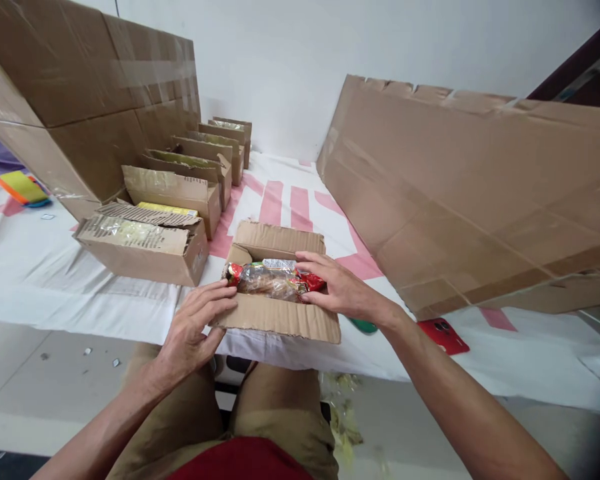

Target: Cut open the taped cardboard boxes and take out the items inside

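Observation:
A small open cardboard box point(285, 321) sits in front of me at the table's near edge, its front and back flaps folded out. Inside lies a clear plastic snack package point(267, 280) with red ends and brown contents. My left hand point(195, 327) rests at the box's left side, fingers stretched out over the corner of the front flap and close to the package's left end. My right hand point(335, 283) reaches over the right side, with the package's red right end between thumb and fingers. A white printed label shows behind the package; whatever lies beneath is hidden.
To the left, a row of small cardboard boxes point(140, 250) runs back beside a tall cardboard stack point(125, 87). A large cardboard panel point(480, 193) leans at right. A red phone point(444, 337), a green object point(364, 325) and tape rolls point(23, 189) lie on the white cloth point(105, 300).

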Available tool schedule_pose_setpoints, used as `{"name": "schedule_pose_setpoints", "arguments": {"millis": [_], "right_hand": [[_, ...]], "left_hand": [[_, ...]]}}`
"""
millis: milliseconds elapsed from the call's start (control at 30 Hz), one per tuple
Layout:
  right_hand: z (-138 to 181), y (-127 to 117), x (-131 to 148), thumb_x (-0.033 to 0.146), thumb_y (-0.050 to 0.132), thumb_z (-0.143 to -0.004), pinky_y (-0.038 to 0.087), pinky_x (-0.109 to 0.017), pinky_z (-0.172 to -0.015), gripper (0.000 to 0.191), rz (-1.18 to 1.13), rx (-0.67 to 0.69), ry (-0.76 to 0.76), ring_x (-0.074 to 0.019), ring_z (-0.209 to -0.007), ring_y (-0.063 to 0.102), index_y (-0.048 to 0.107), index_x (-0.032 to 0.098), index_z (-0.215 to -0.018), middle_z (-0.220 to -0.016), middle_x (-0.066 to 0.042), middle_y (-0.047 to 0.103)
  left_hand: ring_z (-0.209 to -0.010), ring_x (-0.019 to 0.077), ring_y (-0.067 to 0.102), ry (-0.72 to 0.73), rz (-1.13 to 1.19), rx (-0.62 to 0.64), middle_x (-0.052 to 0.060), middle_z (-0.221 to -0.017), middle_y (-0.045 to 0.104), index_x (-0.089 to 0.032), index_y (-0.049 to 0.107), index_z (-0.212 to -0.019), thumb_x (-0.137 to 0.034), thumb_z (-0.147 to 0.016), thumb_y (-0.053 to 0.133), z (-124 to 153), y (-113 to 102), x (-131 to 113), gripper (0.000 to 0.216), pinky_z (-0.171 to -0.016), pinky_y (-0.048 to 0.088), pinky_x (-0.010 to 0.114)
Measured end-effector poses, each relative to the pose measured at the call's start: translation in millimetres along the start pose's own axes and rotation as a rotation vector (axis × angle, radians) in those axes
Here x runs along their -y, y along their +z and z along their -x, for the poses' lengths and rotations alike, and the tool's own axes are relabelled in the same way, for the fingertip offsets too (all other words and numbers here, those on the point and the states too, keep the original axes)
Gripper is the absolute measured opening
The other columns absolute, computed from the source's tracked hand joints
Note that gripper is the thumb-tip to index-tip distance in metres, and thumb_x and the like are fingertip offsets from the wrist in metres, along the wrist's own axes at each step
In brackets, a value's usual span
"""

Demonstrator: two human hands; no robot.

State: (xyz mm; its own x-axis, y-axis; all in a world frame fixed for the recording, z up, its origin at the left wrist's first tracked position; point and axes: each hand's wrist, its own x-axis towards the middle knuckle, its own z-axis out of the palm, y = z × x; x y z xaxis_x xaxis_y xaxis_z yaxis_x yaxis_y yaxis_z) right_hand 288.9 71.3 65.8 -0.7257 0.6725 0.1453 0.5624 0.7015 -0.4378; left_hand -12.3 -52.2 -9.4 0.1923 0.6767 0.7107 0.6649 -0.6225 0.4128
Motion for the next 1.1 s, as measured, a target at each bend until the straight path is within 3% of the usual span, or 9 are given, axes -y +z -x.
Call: {"name": "schedule_pose_setpoints", "arguments": {"millis": [133, 267, 433, 533, 633, 767, 867, 967, 1100], "right_hand": [[-5.1, 7.1, 2.0, 0.023, 0.073, -0.086, 0.054, -0.051, -0.103, 0.044, 0.158, 0.011, -0.006, -0.0317, -0.119, 0.065, 0.070, 0.025, -0.130, -0.128, -0.010, 0.070], [-10.1, 15.6, -1.8, 0.019, 0.064, -0.092, 0.056, -0.046, -0.089, 0.024, 0.201, -0.027, -0.048, -0.0289, -0.099, 0.068, 0.078, 0.024, -0.110, -0.105, -0.010, 0.076], [-6.4, 24.1, -2.4, 0.021, 0.056, -0.095, 0.057, -0.041, -0.083, 0.021, -0.064, -0.422, -0.071, -0.0237, -0.088, 0.070, 0.077, 0.024, -0.093, -0.094, -0.007, 0.078], [-7.4, 28.9, -3.1, 0.031, 0.067, -0.090, 0.058, -0.036, -0.074, 0.011, -0.329, -0.678, 0.088, -0.0210, -0.079, 0.070, 0.075, 0.025, -0.087, -0.086, -0.003, 0.077], [-13.4, 28.2, -6.2, 0.041, 0.074, -0.084, 0.058, -0.033, -0.067, 0.018, -0.608, -0.923, 0.225, -0.0189, -0.071, 0.068, 0.074, 0.024, -0.089, -0.080, -0.001, 0.074], [-17.4, 5.6, -6.1, 0.045, 0.074, -0.084, 0.061, -0.037, -0.075, 0.022, -0.759, -1.116, 0.182, -0.0209, -0.082, 0.072, 0.072, 0.025, -0.093, -0.089, -0.002, 0.074], [-9.8, -21.9, -1.1, 0.039, 0.075, -0.083, 0.061, -0.038, -0.078, 0.016, -0.731, -1.255, 0.099, -0.0198, -0.083, 0.071, 0.071, 0.026, -0.092, -0.091, -0.001, 0.072], [6.9, -45.1, 3.6, 0.033, 0.078, -0.077, 0.060, -0.039, -0.076, 0.013, -0.663, -1.366, 0.063, -0.0187, -0.077, 0.067, 0.072, 0.025, -0.086, -0.086, -0.001, 0.069], [39.1, -61.0, 3.1, 0.027, 0.084, -0.062, 0.058, -0.042, -0.081, 0.019, -0.611, -1.551, 0.049, -0.0191, -0.075, 0.064, 0.073, 0.019, -0.075, -0.077, -0.004, 0.068]], "left_hand": [[-0.124, 0.0261, 0.069, -0.032, -0.001, -0.034, 0.010, -0.120, 0.077, -0.022, 0.064, -0.118, -0.001, -0.081, 0.056, -3.4, 5.5, 1.3, 0.043, -0.105, 0.055, 0.045], [-0.118, 0.0239, 0.070, -0.017, -0.012, -0.070, 0.008, -0.114, 0.077, -0.021, 0.064, -0.112, 0.002, -0.078, 0.054, -6.2, 11.3, 2.7, 0.042, -0.103, 0.055, 0.041], [-0.102, 0.0221, 0.072, -0.056, -0.068, -0.105, 0.005, -0.101, 0.078, -0.022, 0.067, -0.105, -0.008, -0.090, 0.060, -13.2, 10.8, 3.0, 0.022, -0.092, 0.056, 0.037], [-0.091, 0.0209, 0.071, -0.127, -0.096, -0.115, 0.004, -0.092, 0.077, -0.023, 0.070, -0.098, -0.017, -0.096, 0.060, -19.9, 8.7, 3.0, 0.011, -0.084, 0.055, 0.036], [-0.084, 0.0206, 0.070, -0.161, -0.111, -0.096, 0.004, -0.088, 0.076, -0.022, 0.071, -0.092, -0.022, -0.098, 0.058, -25.6, 7.6, 2.7, 0.014, -0.079, 0.053, 0.035], [-0.085, 0.0210, 0.068, -0.148, -0.118, -0.070, 0.004, -0.087, 0.075, -0.023, 0.070, -0.092, -0.022, -0.098, 0.057, -27.4, 9.6, 0.2, 0.014, -0.079, 0.053, 0.036], [-0.099, 0.0225, 0.070, -0.157, -0.098, -0.097, 0.007, -0.103, 0.074, -0.023, 0.070, -0.100, -0.020, -0.097, 0.059, -23.2, 14.0, -0.4, 0.012, -0.089, 0.055, 0.038], [-0.126, 0.0277, 0.063, -0.196, -0.040, -0.162, 0.013, -0.132, 0.065, -0.023, 0.065, -0.123, -0.023, -0.091, 0.066, -14.5, 21.1, 6.1, 0.032, -0.104, 0.054, 0.045], [-0.139, 0.0371, 0.055, -0.411, 0.120, -0.131, 0.023, -0.152, 0.050, -0.021, 0.040, -0.153, -0.040, -0.081, 0.080, -0.4, 37.6, 24.9, 0.085, -0.103, 0.056, 0.052]]}}
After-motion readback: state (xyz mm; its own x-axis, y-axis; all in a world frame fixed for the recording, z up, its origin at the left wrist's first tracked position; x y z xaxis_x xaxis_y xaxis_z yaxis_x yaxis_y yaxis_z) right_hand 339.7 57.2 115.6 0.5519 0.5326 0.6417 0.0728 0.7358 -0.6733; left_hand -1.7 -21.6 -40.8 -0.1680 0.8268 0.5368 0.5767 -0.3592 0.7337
